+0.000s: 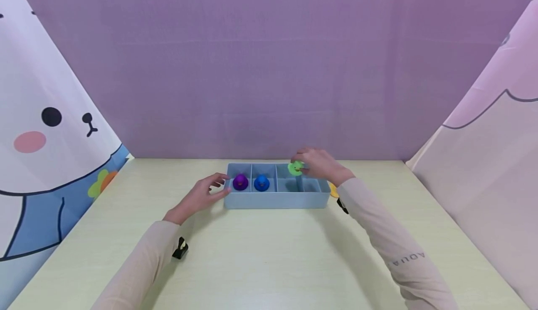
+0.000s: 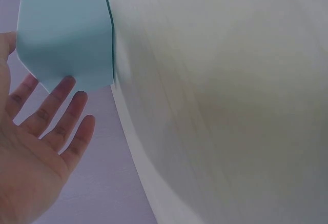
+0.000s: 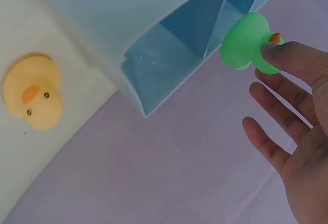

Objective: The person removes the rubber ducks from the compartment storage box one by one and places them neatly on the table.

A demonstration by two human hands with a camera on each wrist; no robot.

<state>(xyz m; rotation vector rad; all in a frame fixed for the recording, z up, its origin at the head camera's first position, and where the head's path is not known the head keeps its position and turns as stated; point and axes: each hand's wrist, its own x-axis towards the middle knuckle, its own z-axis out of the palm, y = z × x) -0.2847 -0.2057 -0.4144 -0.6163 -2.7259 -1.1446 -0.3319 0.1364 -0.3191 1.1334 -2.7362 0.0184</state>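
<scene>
Green duck [image 1: 295, 167]: held in the grip of the right hand [image 1: 320, 164], pinched at its upper part by the fingertips [image 3: 287, 55], the remaining fingers of that hand spread loosely. The duck hangs above the blue tray [image 1: 277, 201], over the third compartment from the left, near the tray's far wall; in the right wrist view its round base faces the tray's open compartments and is clear of the dividers.

Tray contents: purple duck [image 1: 240, 182] in the leftmost compartment, blue duck [image 1: 261, 183] in the one beside it (both sitting upright, apart from each other, with a divider between them). The compartments to the right show only bare floor.

Left hand [image 1: 201, 195]: grip spread, fingers straight, resting at the tray's left end; the left wrist view shows the fingertips [image 2: 65, 86] against the tray wall, holding nothing.

Yellow duck [image 3: 33, 98]: lying on the counter [image 1: 269, 258] just beside the tray's right end, not touching it.

Surroundings: purple backdrop [image 1: 269, 67] behind; cartoon-printed panels at either side.
</scene>
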